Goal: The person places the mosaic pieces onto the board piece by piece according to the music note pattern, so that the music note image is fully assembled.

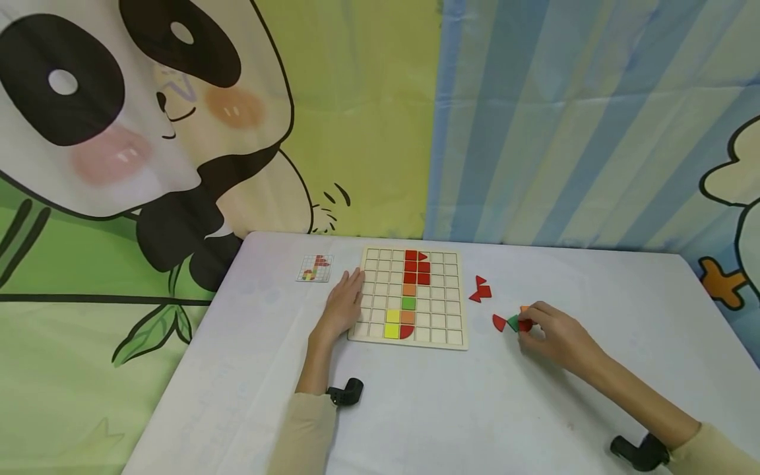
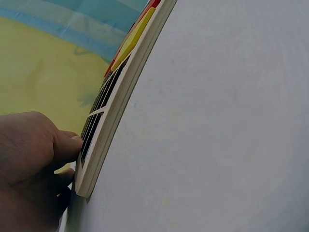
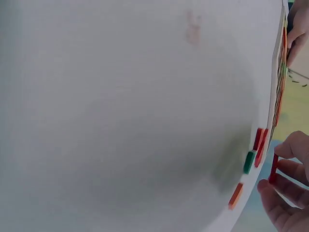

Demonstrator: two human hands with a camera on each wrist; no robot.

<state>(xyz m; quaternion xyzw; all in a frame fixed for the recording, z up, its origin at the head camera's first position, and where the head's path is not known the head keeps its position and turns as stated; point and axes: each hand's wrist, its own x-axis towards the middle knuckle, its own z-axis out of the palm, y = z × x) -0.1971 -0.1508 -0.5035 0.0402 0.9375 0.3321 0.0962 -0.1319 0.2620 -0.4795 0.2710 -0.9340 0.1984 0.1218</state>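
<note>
My left hand (image 1: 342,307) rests at the left edge of a wooden grid board (image 1: 441,303), its fingers extended along that edge. In the left wrist view the thumb (image 2: 70,144) touches the board's rim. Red, orange, green and yellow pieces fill some of the board's middle cells, including a rounded red piece (image 1: 406,331) at the bottom. To the right of the board, my right hand (image 1: 558,336) pinches a thin red piece (image 3: 273,168) between thumb and fingertips. Beneath and beside that hand lie a green piece (image 3: 249,162), an orange piece (image 3: 235,195) and a red rounded piece (image 1: 499,322).
A small pattern card (image 1: 315,268) lies left of the board. Several red pieces (image 1: 483,291) lie just off the board's right side. The white table (image 1: 427,409) ends at a printed curtain (image 1: 368,132) behind.
</note>
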